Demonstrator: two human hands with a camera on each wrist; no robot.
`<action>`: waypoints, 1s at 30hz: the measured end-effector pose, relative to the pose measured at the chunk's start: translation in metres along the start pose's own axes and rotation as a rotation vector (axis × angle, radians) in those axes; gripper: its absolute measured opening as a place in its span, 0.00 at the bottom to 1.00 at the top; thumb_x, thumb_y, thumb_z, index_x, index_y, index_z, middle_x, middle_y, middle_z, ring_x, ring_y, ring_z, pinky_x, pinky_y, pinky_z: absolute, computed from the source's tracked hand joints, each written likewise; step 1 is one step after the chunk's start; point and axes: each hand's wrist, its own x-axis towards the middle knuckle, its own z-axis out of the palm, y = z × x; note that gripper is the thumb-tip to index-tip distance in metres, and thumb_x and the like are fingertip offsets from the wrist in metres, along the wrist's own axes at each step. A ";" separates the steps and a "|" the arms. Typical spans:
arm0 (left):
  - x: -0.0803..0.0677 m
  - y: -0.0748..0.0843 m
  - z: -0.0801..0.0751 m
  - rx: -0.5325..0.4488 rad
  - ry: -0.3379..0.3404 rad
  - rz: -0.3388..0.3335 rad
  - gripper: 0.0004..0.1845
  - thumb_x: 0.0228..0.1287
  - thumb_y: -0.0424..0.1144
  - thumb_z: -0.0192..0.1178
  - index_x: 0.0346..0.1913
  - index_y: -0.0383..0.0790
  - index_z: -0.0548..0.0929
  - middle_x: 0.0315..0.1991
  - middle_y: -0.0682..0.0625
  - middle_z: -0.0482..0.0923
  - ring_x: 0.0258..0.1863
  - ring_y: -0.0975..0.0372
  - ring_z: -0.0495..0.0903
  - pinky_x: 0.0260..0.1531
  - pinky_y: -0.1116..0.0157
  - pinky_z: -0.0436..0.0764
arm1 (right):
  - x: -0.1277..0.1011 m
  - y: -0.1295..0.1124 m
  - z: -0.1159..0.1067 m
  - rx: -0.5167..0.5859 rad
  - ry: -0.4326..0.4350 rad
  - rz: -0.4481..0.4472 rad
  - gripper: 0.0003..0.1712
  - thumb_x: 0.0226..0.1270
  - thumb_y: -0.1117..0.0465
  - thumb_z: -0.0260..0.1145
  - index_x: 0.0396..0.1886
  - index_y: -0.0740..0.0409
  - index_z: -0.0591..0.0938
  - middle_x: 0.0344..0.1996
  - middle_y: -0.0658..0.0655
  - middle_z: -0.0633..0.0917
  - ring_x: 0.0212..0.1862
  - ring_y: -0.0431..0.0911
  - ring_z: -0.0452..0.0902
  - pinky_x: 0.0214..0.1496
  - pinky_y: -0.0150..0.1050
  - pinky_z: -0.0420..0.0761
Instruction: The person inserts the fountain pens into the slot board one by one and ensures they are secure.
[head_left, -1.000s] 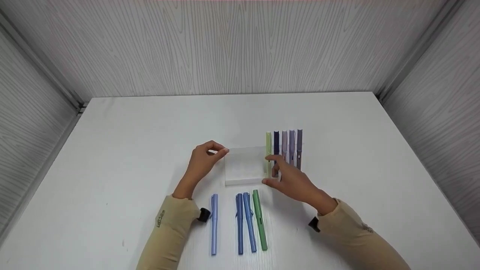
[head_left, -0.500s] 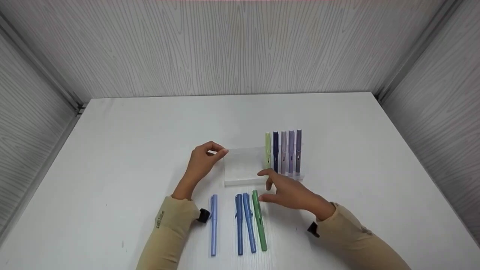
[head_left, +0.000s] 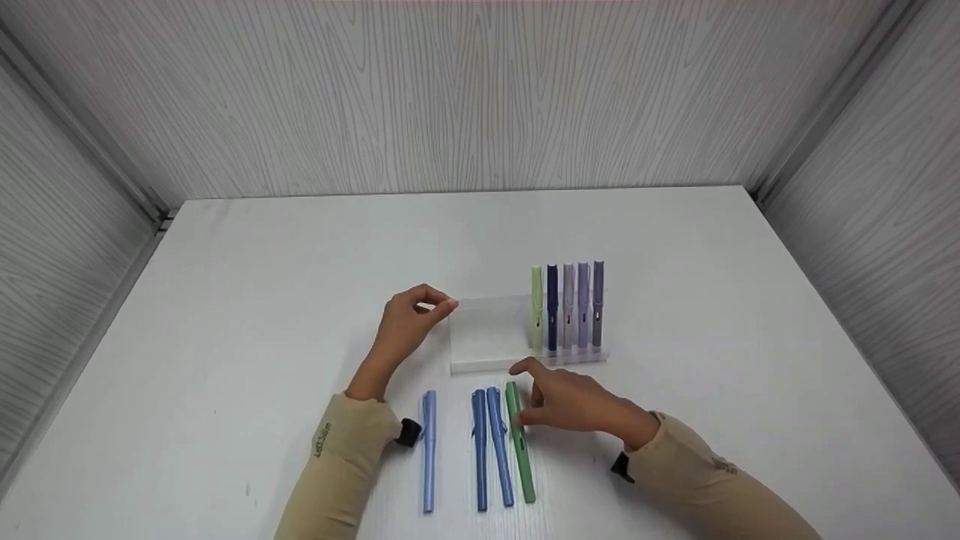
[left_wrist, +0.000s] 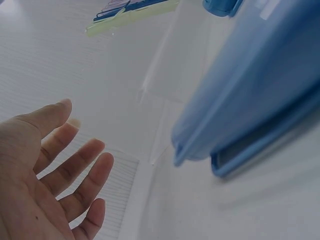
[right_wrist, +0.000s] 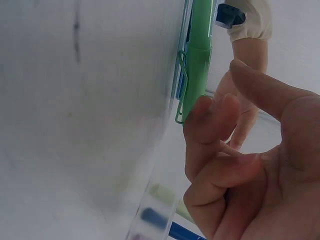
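A clear pen stand (head_left: 487, 337) sits mid-table. Its upper left corner is pinched between thumb and fingertips of my left hand (head_left: 409, 319). Lower right, my right hand (head_left: 574, 397) hovers beside a green pen (head_left: 521, 450), thumb right at its upper part and index finger reaching past its top. The right wrist view shows thumb and index apart, with the clip end of the green pen (right_wrist: 199, 70) near the fingertips. Left of it lie a blue pen (head_left: 500, 450), a darker blue pen (head_left: 480, 450) and, further off, a light blue pen (head_left: 429, 450).
In the stand's right half, several pens stand in a row: a lime pen (head_left: 537, 300), a navy pen (head_left: 553, 300) and pinkish and purple ones. The white table (head_left: 262, 315) runs back to a grey wood-grain wall (head_left: 465, 97), with side panels left and right.
My right hand has come down from the lime pen in the stand towards me, to the green pen on the table. The left hand keeps its place at the stand's corner.
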 end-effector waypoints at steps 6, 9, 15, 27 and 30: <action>0.001 -0.001 0.001 -0.006 0.003 0.003 0.13 0.62 0.49 0.65 0.41 0.43 0.85 0.42 0.47 0.83 0.39 0.58 0.82 0.37 0.66 0.79 | 0.001 -0.001 0.003 0.001 -0.033 0.014 0.38 0.61 0.50 0.70 0.66 0.51 0.63 0.28 0.50 0.84 0.27 0.43 0.76 0.29 0.39 0.73; 0.001 -0.001 0.001 -0.005 0.004 0.006 0.14 0.62 0.49 0.65 0.41 0.43 0.85 0.42 0.47 0.84 0.39 0.58 0.82 0.38 0.65 0.79 | 0.002 -0.002 0.005 -0.011 -0.043 0.012 0.38 0.61 0.50 0.70 0.65 0.51 0.63 0.27 0.50 0.85 0.26 0.42 0.75 0.29 0.38 0.72; -0.001 0.000 0.000 -0.029 -0.001 0.012 0.13 0.62 0.49 0.65 0.41 0.43 0.85 0.42 0.47 0.84 0.37 0.59 0.82 0.36 0.67 0.78 | 0.003 -0.005 0.007 -0.058 -0.030 0.038 0.38 0.59 0.47 0.71 0.64 0.49 0.63 0.30 0.52 0.85 0.27 0.42 0.73 0.30 0.39 0.71; -0.001 -0.001 0.000 -0.023 -0.001 -0.005 0.13 0.63 0.49 0.64 0.41 0.44 0.85 0.43 0.47 0.83 0.39 0.58 0.82 0.37 0.66 0.78 | 0.009 -0.013 0.011 -0.081 -0.026 0.109 0.40 0.56 0.46 0.73 0.64 0.48 0.65 0.35 0.54 0.84 0.32 0.44 0.74 0.34 0.41 0.71; -0.001 0.000 0.000 -0.020 -0.001 -0.005 0.13 0.63 0.49 0.64 0.41 0.44 0.85 0.43 0.48 0.83 0.39 0.58 0.81 0.37 0.67 0.78 | 0.009 -0.011 0.011 -0.065 -0.030 0.098 0.39 0.55 0.48 0.74 0.64 0.48 0.65 0.31 0.51 0.82 0.31 0.44 0.73 0.33 0.41 0.70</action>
